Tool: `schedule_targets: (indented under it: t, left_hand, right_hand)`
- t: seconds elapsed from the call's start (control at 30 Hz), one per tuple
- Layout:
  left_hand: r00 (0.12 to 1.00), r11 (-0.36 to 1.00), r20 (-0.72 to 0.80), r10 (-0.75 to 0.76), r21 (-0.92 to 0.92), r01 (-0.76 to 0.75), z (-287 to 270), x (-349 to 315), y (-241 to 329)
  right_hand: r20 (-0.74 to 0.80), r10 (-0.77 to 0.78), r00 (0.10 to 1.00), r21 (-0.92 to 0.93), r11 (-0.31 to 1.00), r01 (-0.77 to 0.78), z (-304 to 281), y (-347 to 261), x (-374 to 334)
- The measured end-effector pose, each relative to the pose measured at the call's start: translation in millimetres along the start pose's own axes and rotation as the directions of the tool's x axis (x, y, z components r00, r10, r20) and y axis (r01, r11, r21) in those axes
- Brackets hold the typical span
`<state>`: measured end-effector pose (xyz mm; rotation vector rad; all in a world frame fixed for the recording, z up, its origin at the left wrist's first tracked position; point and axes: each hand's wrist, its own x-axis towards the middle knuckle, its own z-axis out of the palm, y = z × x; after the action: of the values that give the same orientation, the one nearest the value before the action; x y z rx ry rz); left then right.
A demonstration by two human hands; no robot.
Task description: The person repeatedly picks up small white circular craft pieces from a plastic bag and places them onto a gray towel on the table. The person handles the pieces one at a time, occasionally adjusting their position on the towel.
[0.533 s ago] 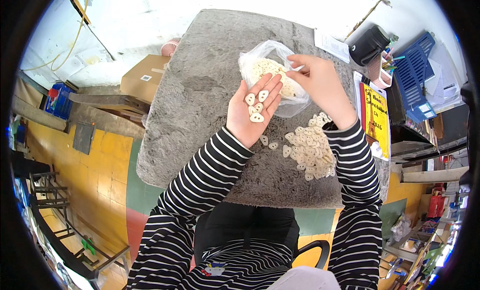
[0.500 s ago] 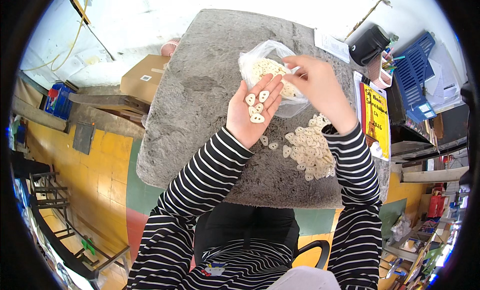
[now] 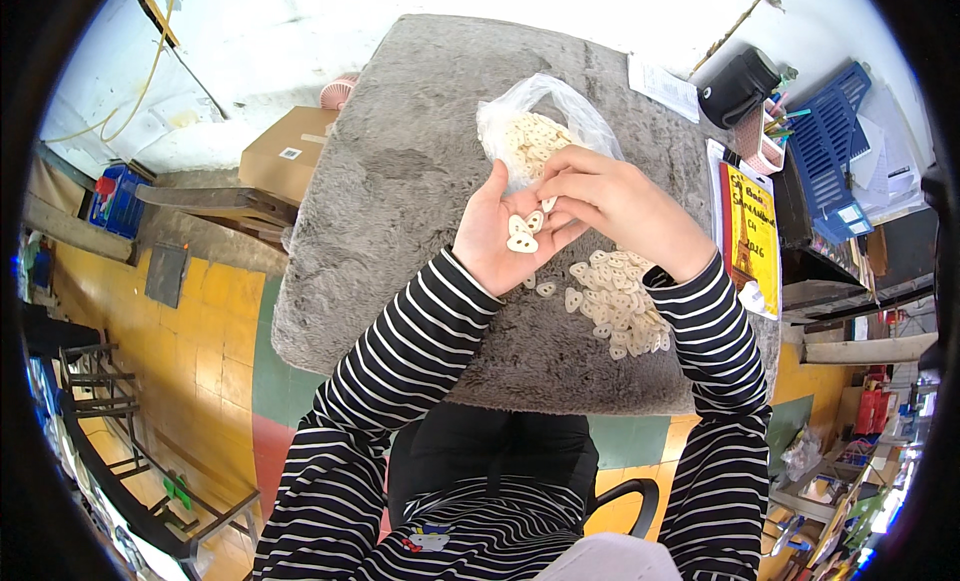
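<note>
My left hand (image 3: pixel 498 243) is palm up, fingers stretched out, cradling several cream button-like pieces (image 3: pixel 522 242), each a rounded triangle with two holes. Over its fingers my right hand (image 3: pixel 610 203) is closed in a pinch on one such piece (image 3: pixel 548 204), partly hidden by the fingertips. Just beyond both hands lies a clear plastic bag (image 3: pixel 585 116), its mouth open, with many of the same pieces (image 3: pixel 535 136) inside. A loose heap of them (image 3: pixel 620 301) spreads below my right wrist, and a few single ones (image 3: pixel 545 290) lie beside my left hand.
A grey plush cover (image 3: pixel 400 181) drapes the table. Along its right side are a yellow-covered pad (image 3: pixel 750 231), a pink pen basket (image 3: pixel 760 141), a black cylindrical container (image 3: pixel 738 89) and a blue rack (image 3: pixel 830 151). A cardboard box (image 3: pixel 285 156) stands past the left edge.
My right hand has come down and left from over the bag to my left fingers, where it pinches a piece. My left fingers are now partly covered by it.
</note>
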<state>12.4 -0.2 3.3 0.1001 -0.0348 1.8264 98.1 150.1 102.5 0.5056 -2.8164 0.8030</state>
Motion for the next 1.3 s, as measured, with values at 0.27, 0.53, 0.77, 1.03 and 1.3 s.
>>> schedule_targets:
  t: [0.27, 0.53, 0.77, 1.03, 1.3]
  left_hand:
    - [0.979, 0.994, -0.198, 0.054, 0.101, -0.035, 25.7, -0.7, -4.5]
    - [0.966, 0.977, -0.196, 0.166, 0.167, -0.134, 30.4, -0.1, 0.2]
    - [0.988, 0.985, -0.042, 0.152, 0.09, -0.147, 9.0, 4.3, 2.1]
    - [0.968, 0.96, -0.187, 0.168, 0.252, -0.118, 12.3, -1.9, -4.6]
    - [0.974, 0.997, 0.214, 0.07, 0.003, -0.072, -1.9, 2.6, 1.5]
  right_hand:
    - [0.053, -0.068, 0.996, -0.16, 0.984, 0.076, -5.4, -3.1, -5.3]
    - [-0.178, 0.03, 0.984, -0.207, 0.976, -0.067, -5.9, 31.3, 10.3]
    - [-0.124, 0.192, 0.973, 0.09, 0.979, -0.182, 7.7, 7.9, 11.5]
    - [-0.005, 0.312, 0.95, 0.345, 0.892, -0.291, 30.4, -16.4, 5.8]
    - [0.005, 0.542, 0.84, 0.667, 0.624, -0.407, 10.7, -3.1, 1.3]
